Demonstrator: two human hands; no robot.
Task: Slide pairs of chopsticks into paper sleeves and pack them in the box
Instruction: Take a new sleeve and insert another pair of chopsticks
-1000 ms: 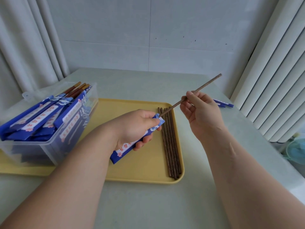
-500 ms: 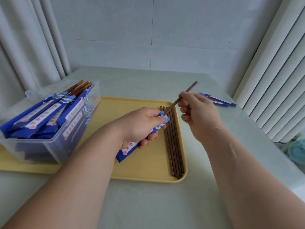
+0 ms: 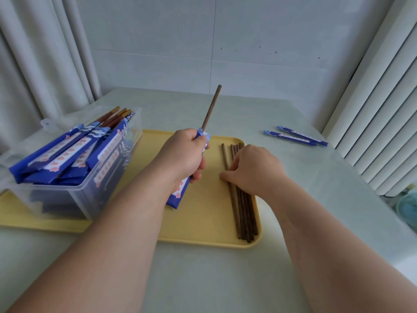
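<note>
Judged mid-pair. Nearest, at 4 o'clock on the yellow tray [image 3: 203,229]: right hand [image 3: 252,170], fingers curled down over the loose chopsticks [image 3: 244,213]. At its 9 o'clock, left hand [image 3: 186,154] gripping a blue paper sleeve [image 3: 178,195], one chopstick [image 3: 212,107] poking out toward 12. Next: lift a second stick, aim at the sleeve mouth. Farther: plastic box [image 3: 108,177] of sleeved pairs at 9, spare sleeves [image 3: 295,137] at 2

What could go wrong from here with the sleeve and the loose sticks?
1. The left hand grips the sleeve right at its mouth, with one chopstick already in; the second may jam or tear the paper.
2. The right hand lies over bunched sticks on the tray; it may lift two or scatter them.
3. The box looks piled to its rim; another sleeve could slide off.
</note>
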